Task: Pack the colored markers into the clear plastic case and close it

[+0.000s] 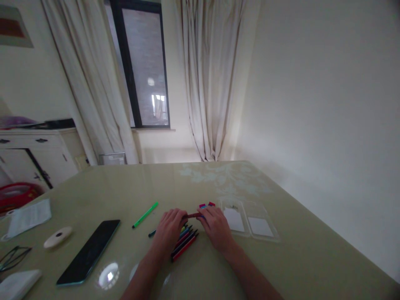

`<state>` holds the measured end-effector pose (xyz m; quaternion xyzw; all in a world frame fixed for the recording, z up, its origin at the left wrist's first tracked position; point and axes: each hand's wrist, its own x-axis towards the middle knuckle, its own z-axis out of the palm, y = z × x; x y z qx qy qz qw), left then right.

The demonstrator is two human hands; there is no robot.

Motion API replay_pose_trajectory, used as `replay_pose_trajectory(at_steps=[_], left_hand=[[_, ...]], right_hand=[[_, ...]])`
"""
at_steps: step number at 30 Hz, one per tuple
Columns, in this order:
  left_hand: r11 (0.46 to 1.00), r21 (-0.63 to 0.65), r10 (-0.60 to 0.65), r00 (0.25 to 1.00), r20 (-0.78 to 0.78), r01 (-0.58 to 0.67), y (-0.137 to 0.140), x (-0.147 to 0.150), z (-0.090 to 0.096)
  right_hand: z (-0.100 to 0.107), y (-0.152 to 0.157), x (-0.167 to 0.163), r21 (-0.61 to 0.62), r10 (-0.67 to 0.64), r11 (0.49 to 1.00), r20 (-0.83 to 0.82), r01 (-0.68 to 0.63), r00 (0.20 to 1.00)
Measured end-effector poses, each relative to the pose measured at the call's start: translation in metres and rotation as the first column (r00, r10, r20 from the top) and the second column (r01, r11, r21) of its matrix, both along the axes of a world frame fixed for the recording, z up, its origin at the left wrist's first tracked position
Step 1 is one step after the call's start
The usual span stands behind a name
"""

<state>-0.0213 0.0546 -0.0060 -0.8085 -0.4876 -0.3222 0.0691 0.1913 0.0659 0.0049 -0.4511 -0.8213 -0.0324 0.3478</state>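
Observation:
A dark red marker pen (192, 215) spans the gap between my two hands above the table. My left hand (170, 227) is closed on its left end, and my right hand (216, 227) grips the other end. Below and partly behind my left hand lies a bundle of several coloured marker pens (185, 246), some hidden by it. Small pink and blue pieces, perhaps pen caps (211, 204), show just beyond my right fingers. Left of my left hand, a bright green marker pen (145, 215) lies by itself.
Right of my right hand is an open clear plastic case (275, 238) with white cards inside. On the left lie a tablet-like black device (90, 252), a white oval object (58, 237), glasses (14, 258) and a face mask (29, 218). A wall borders the table's right side.

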Motion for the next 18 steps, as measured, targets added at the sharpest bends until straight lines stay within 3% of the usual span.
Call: replay_pose_trajectory(at_steps=[12, 18], left_hand=[[1.0, 0.004, -0.025, 1.0, -0.005, 0.025, -0.009, 0.006, 0.009], [0.996, -0.077, -0.057, 0.996, -0.069, 0.052, -0.014, 0.016, 0.008]], right_hand=[[0.001, -0.001, 0.001, -0.012, 0.005, 1.0, -0.001, -0.006, 1.0], [0.007, -0.006, -0.004, -0.041, 0.144, 0.989, 0.033, -0.143, 0.989]])
